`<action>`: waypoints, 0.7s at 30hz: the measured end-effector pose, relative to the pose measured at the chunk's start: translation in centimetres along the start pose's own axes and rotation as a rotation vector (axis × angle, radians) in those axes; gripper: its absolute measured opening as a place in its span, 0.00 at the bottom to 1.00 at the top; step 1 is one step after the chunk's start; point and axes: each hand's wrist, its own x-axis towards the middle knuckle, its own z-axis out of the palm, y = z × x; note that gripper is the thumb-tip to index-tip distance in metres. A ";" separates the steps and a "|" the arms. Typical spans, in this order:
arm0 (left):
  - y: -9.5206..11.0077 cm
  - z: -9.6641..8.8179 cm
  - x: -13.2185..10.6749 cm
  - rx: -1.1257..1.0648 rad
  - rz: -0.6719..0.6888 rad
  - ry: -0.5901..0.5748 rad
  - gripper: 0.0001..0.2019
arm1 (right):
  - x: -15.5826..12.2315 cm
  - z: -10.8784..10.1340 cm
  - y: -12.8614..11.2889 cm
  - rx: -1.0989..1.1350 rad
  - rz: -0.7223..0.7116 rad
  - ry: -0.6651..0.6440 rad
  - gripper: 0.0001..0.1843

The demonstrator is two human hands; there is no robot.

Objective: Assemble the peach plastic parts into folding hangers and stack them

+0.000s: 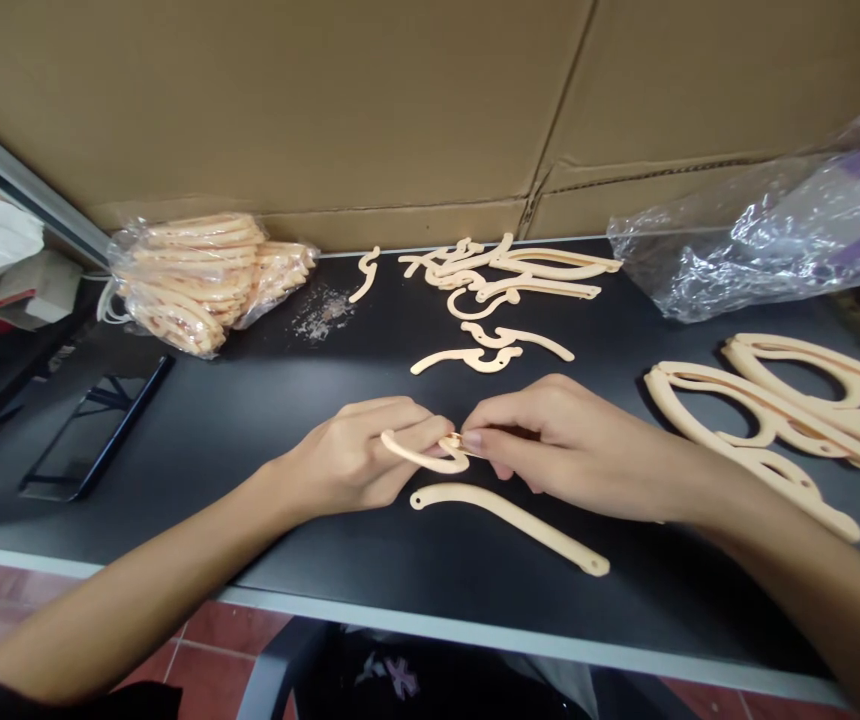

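Note:
My left hand (359, 458) and my right hand (550, 435) meet over the middle of the black table (265, 420). Both pinch the same small curved cream plastic piece (424, 457); its hooked end shows between the fingertips. Just below the hands, a long curved cream strip (509, 520) lies flat on the table, with a small hole at each end. Beyond the hands lie two loose curved cream pieces (490, 352).
A clear bag of cream pieces (190, 275) sits at the back left, a loose pile of the same pieces (512, 268) at the back centre, stacked large cream frames (782, 420) at right. Crumpled clear plastic (767, 240) lies back right. A dark phone (96, 425) rests left. Cardboard boxes (325, 100) wall the back.

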 end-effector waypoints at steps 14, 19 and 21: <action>0.3 -0.5 0.7 -0.115 -0.027 -0.009 0.07 | 0.4 0.4 0.0 0.138 0.040 -0.088 0.19; 0.3 -0.3 0.9 -0.208 0.001 0.087 0.06 | 0.5 0.3 0.1 0.399 0.152 -0.171 0.16; 0.3 -0.3 0.9 -0.219 0.011 0.138 0.05 | 0.6 0.1 0.2 0.434 0.147 -0.213 0.18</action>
